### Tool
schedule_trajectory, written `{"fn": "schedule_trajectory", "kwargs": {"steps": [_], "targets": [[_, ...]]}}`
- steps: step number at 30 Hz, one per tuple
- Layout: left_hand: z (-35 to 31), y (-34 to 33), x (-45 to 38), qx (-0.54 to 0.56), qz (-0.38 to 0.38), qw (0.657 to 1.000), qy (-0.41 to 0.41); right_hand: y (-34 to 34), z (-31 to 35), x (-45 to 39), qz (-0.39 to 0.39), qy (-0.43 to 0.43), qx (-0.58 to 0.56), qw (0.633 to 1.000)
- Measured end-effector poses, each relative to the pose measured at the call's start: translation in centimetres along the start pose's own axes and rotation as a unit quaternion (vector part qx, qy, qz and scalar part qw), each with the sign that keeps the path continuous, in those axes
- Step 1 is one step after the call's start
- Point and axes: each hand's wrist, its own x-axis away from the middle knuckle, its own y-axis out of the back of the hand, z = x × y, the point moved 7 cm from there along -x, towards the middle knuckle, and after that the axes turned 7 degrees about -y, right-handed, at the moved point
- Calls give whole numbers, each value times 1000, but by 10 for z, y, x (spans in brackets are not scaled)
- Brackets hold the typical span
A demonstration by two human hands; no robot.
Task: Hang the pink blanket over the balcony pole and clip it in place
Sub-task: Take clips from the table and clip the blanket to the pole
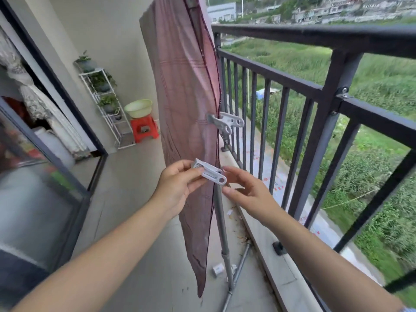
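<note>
- The pink blanket [180, 91] hangs down in a long narrow fold beside the balcony railing [315, 37]; its top goes out of the picture, so the place where it hangs cannot be seen; its lower tip ends near the floor.
- One grey clip [226, 123] is already on the right edge of the blanket, about at the middle of its height; its handles point toward the railing bars.
- The left hand [177, 188] holds a second grey clip [210, 174] at the blanket's edge, lower down; the thumb and the curled fingers pinch the clip's body; whether its mouth already bites the cloth cannot be told.
- The right hand [245, 190] is just beside the ring end of this clip; its fingers are loosely stretched and a little apart, and they hold nothing; if a fingertip touches the clip is not clear.
- A grey pole [221, 221] stands behind the blanket and goes down to a base on the floor.
- Farther away against the wall stand a white plant shelf [105, 102] with potted plants, and a red stool [144, 129] which carries a pale basin [138, 108].
</note>
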Motion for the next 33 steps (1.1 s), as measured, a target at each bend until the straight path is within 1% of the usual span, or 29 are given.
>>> {"fn": "schedule_trajectory", "kwargs": {"steps": [3,4,6,8,9,10,11,12,13,14,15,16,17,18,19,20,21,22,23,24,25,27,29,31,33], "targets": [[18,-4,3,26,16,999,33,12,-9,5,-86,3,12,996],[25,-6,4,29,25,998,42,13,-13,7,-92,-2,8,996],[38,-11,8,14,54,997,61,14,-20,12,-92,-13,-59,994],[45,-17,9,-65,101,991,60,24,-32,17,-134,-36,-148,979],[46,-18,8,-125,124,984,39,30,-39,18,-158,-53,-186,968],[45,-16,4,-196,138,971,-1,34,-46,18,-172,-69,-232,955],[39,-12,0,-284,135,947,-71,39,-54,17,-182,-84,-279,939],[27,-9,-4,-389,122,896,-177,44,-59,15,-189,-100,-329,920],[15,-13,-4,-489,122,813,-290,49,-66,11,-200,-110,-372,900],[9,-21,-1,-568,136,707,-399,53,-73,6,-211,-125,-421,873],[8,-29,5,-613,156,601,-488,54,-82,0,-224,-149,-459,847],[11,-38,10,-637,178,512,-549,53,-90,-6,-236,-184,-474,828],[15,-45,13,-653,195,434,-589,52,-98,-11,-248,-223,-444,831],[18,-52,14,-671,207,370,-608,51,-104,-17,-249,-252,-364,861],[20,-57,13,-690,215,322,-612,49,-109,-26,-230,-260,-245,905],[21,-60,9,-711,219,278,-608,42,-108,-36,-185,-243,-133,943],[22,-61,4,-724,218,244,-607,30,-108,-46,-127,-213,-49,968],[24,-61,-2,-735,217,220,-604,19,-110,-53,-75,-191,10,979],[24,-61,-8,-742,212,198,-604,12,-113,-60,-44,-175,53,982],[24,-62,-11,-748,211,181,-603,7,-113,-65,-27,-162,85,983],[24,-64,-11,-747,216,171,-605,4,-114,-70,-12,-156,102,982],[24,-73,-8,-736,232,164,-615,2,-115,-73,11,-160,110,981],[28,-81,-7,-725,250,169,-620,1,-115,-74,8,-165,98,981],[32,-88,-7,-714,261,184,-623,0,-116,-73,-15,-157,106,982],[36,-95,-12,-717,262,190,-618,1,-116,-70,-48,-144,128,980]]}}
